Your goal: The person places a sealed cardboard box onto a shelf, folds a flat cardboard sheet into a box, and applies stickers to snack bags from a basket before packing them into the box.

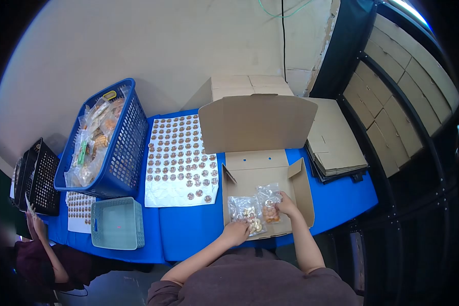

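Observation:
An open cardboard box (255, 162) lies on the blue-covered table with its lid raised at the back. In its front part are two clear snack packets side by side. My left hand (235, 233) has its fingers closed at the lower edge of the packet with pale pieces (254, 220). My right hand (287, 205) pinches the right side of the packet with orange-brown pieces (271, 213). Both packets carry a small round sticker. The fingertips of each hand are partly hidden against the plastic.
A sheet of round stickers (181, 191) lies left of the box. Beyond it stand a blue basket (122, 153) full of packets, a green tray (118, 243) and a black basket (45, 178). Flat cardboard (336, 137) is stacked at right. Another person's hand (36, 224) shows far left.

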Action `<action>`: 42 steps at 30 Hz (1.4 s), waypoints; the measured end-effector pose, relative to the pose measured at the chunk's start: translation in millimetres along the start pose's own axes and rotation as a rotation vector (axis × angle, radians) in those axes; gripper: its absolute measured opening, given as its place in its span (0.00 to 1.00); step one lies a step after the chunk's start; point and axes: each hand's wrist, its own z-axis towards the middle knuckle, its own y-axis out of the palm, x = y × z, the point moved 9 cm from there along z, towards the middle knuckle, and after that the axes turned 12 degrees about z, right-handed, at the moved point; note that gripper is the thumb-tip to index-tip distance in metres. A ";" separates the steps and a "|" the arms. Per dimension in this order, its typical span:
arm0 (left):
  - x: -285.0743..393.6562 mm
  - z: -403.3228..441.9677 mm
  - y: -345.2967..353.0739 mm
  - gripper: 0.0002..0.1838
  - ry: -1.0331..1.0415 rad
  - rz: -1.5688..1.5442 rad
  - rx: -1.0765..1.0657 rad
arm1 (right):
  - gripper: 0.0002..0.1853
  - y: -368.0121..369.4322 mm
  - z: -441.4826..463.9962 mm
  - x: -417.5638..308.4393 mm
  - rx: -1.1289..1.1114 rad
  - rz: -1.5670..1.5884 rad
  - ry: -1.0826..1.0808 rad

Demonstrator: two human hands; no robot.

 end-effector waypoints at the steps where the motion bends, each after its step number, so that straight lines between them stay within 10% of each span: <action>1: -0.3 0.3 4.2 0.22 -0.001 -0.001 -0.001 | 0.37 -3.3 0.5 -5.9 0.032 0.004 -0.101; 7: 2.4 -1.8 -1.7 0.22 -0.015 0.058 0.093 | 0.37 -22.3 -31.4 -40.8 0.024 0.513 0.041; 13: -7.0 3.5 8.1 0.26 -0.073 -0.043 0.095 | 0.41 29.8 -55.9 -33.1 -0.358 0.277 0.171; 27: -7.3 6.4 15.2 0.26 -0.081 0.002 -0.066 | 0.25 -4.1 -34.8 -27.5 0.076 0.641 -0.040; 32: -12.2 10.0 18.9 0.25 -0.057 -0.003 -0.115 | 0.17 33.8 -56.7 -12.0 -0.255 0.179 0.297; 40: -8.6 0.7 1.2 0.28 -0.075 0.050 -0.122 | 0.21 15.8 -70.1 -29.3 -0.143 -0.599 0.134; 42: -1.7 -20.5 -54.7 0.34 -0.075 -0.367 0.102 | 0.23 1.2 -87.1 -58.5 -0.003 -0.787 0.136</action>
